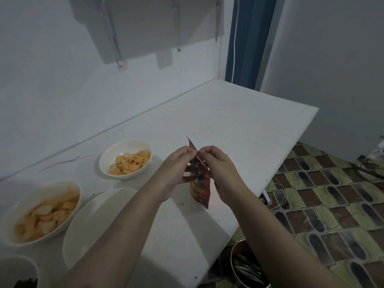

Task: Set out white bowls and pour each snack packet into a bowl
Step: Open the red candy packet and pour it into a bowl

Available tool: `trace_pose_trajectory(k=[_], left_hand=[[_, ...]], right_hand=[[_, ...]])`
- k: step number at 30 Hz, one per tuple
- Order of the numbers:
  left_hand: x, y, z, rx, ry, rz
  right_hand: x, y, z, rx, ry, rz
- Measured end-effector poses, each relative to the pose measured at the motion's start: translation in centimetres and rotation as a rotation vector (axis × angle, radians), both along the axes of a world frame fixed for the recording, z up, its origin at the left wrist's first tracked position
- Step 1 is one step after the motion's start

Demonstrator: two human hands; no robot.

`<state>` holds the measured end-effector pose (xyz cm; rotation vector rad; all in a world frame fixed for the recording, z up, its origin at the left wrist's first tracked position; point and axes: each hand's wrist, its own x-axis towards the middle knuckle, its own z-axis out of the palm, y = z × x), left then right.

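Note:
Above the white table (239, 125) I hold a red snack packet (200, 186) upright with both hands. My left hand (176, 169) pinches its top edge from the left, and my right hand (220, 167) pinches the same edge from the right. One white bowl (108, 161) of orange chips stands at the back left. A second white bowl (18, 206) with pale orange chips sits at the near left. Under my left forearm lies a third white bowl (89, 223); nothing shows in its visible part.
Part of another white container (18, 267) with something dark inside shows at the bottom left corner. Off the table's right edge, a metal bin (249, 267) holds empty wrappers on the patterned floor. Cables (278, 196) lie there too. A wall rises behind the table.

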<state>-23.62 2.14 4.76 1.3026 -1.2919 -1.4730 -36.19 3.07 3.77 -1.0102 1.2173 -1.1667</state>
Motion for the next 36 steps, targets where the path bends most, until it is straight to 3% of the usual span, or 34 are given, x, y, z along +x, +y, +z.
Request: trace_pose_trajectory(k=[11, 23, 31, 36], left_hand=[[-0.1, 0.3, -0.1, -0.118, 0.003, 0.06], [-0.5, 1.2, -1.0, -0.149, 0.037, 0.194], [-1.4, 1.5, -1.9, -0.116, 0.105, 0.274], [-1.5, 1.5, -1.8, -0.114, 0.242, 0.279]], right_hand=[[0.1, 0.0, 0.4, -0.084, 0.049, 0.072], [0.0, 0.3, 0.5, -0.204, 0.353, 0.081], [0.1, 0.1, 0.0, -0.131, 0.298, 0.044], [1.0, 0.1, -0.3, -0.135, 0.207, -0.032]])
